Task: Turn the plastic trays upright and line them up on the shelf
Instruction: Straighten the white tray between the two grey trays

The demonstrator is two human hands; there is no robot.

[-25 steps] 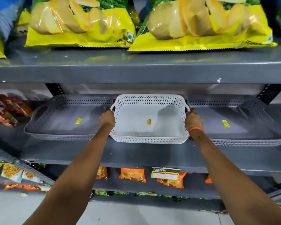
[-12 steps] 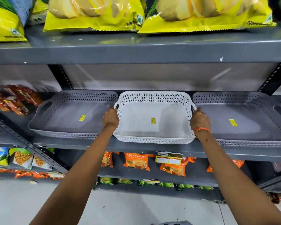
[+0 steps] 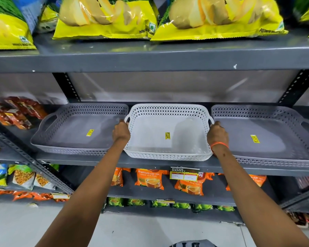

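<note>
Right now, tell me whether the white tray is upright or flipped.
Upright: the white tray shows its open inside and yellow sticker, base flat on the shelf.

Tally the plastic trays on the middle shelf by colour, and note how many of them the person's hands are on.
Grey trays: 2, the left grey tray and the right grey tray
White trays: 1, the white tray, with the left hand and right hand at its side handles
Total: 3 trays, all upright on the shelf

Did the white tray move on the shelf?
Cannot tell: the camera itself shifted. The white tray sits between the two grey trays, as before.
</note>
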